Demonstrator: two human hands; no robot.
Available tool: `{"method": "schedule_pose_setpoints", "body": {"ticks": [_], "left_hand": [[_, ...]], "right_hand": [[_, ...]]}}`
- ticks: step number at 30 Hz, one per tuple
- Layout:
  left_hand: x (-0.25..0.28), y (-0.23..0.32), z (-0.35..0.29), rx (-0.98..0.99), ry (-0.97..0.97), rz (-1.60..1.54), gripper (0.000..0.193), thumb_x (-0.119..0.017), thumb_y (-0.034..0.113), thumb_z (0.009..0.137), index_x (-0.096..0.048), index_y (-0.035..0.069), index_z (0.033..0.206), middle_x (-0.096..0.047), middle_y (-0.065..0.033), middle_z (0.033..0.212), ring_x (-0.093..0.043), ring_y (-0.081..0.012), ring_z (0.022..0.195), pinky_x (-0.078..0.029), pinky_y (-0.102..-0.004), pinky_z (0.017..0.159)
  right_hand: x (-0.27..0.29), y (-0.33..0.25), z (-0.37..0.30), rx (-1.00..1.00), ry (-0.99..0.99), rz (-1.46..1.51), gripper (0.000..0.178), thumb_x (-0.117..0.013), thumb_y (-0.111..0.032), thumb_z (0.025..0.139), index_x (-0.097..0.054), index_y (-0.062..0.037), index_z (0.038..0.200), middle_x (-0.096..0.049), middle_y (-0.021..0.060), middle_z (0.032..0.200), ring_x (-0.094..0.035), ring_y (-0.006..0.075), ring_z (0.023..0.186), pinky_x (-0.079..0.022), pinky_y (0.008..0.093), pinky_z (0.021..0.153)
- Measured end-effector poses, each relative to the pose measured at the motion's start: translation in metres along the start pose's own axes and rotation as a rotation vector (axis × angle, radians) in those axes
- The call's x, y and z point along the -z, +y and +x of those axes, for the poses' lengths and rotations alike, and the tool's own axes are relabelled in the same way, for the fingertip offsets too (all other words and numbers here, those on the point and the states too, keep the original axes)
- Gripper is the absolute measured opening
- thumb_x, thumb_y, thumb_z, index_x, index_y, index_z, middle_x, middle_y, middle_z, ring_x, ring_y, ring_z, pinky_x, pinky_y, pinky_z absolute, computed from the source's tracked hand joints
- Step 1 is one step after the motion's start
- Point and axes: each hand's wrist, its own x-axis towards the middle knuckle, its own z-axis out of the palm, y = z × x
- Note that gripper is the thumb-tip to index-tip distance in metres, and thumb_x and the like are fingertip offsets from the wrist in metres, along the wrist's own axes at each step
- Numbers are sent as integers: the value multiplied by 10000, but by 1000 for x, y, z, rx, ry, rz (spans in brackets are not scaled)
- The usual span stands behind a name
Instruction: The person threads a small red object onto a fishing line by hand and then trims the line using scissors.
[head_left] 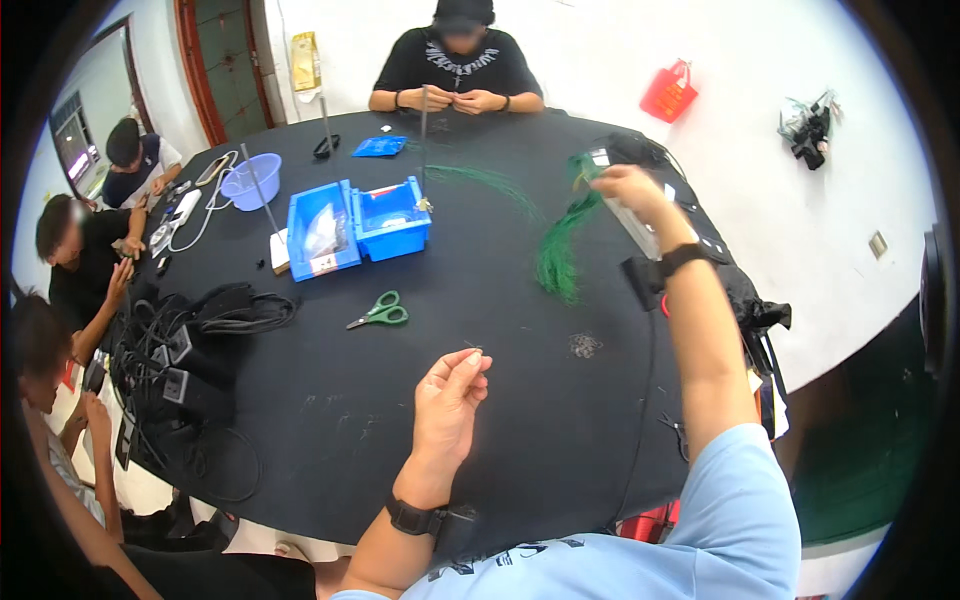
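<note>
My left hand (452, 405) is raised over the middle of the table, thumb and forefinger pinched together. A tiny dark sliver shows at its fingertips, too small to name. Stretched forward to the right, my right hand (632, 190) has its fingers closed at the upper end of a bundle of green thread (558, 262); how many strands it grips is hidden. The bundle's frayed lower end lies loose on the black cloth. Between my hands, nearer the right, sits a small heap of fine greyish bits (584, 346). Green-handled scissors (384, 311) lie left of my left hand.
Two blue bins (391, 240) stand beyond the scissors, with upright metal rods and a purple basin (251, 182) nearby. Black cables (190, 330) crowd the left side. Loose green strands (480, 180) stretch across the far middle. A person sits opposite; several others work at left.
</note>
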Motion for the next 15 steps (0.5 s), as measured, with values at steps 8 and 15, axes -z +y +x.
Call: {"method": "schedule_pose_setpoints", "body": {"ticks": [8,15], "left_hand": [[-10,-9,-4,67,-43,34,89,-645,110,918,-624,63,991,-682,-41,893,-615,-78,722,-511,-221,665],[0,-15,2,77,13,78,87,-635,98,919,-626,63,998,-683,-44,892,-617,-79,718,-517,-224,660]], "right_hand": [[154,14,-66,-201,208,349,293,-638,-247,898,-633,-72,1133,-645,41,992,-595,153,847,-509,289,747],[124,66,-14,-467,370,180,238,-664,-206,903,-629,-12,1035,-621,84,926,-600,192,829,-569,339,731]]}}
